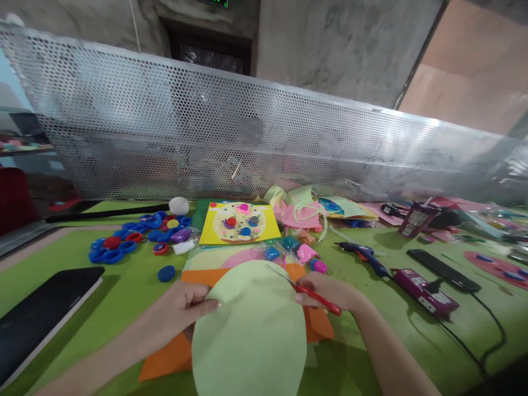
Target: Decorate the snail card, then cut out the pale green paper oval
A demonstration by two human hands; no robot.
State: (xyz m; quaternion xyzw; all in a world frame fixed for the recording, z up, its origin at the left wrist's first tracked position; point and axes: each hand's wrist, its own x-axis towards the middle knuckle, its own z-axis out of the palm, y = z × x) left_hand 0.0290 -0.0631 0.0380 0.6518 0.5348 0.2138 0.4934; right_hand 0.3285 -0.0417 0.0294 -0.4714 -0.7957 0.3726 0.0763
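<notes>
A large pale green paper oval (251,335) is held up in front of me. My left hand (192,305) pinches its left edge, thumb on the near face and fingers behind. On the other side, my right hand (325,291) grips red-handled scissors (319,301). Their blades lie along the oval's upper right edge; whether they are cutting into it I cannot tell. Beneath the oval, orange paper (169,355) spreads over the green table. Just beyond, a yellow card (206,234) carries a cream circle decorated with bottle caps and dots.
Blue and red bottle caps (113,256) cluster at left, near a black phone-like slab (45,308). A glue gun (367,256), purple power strip (424,294) with cord, black phone (443,269) and drink cup (417,219) lie right. Behind stands a perforated metal screen (289,148).
</notes>
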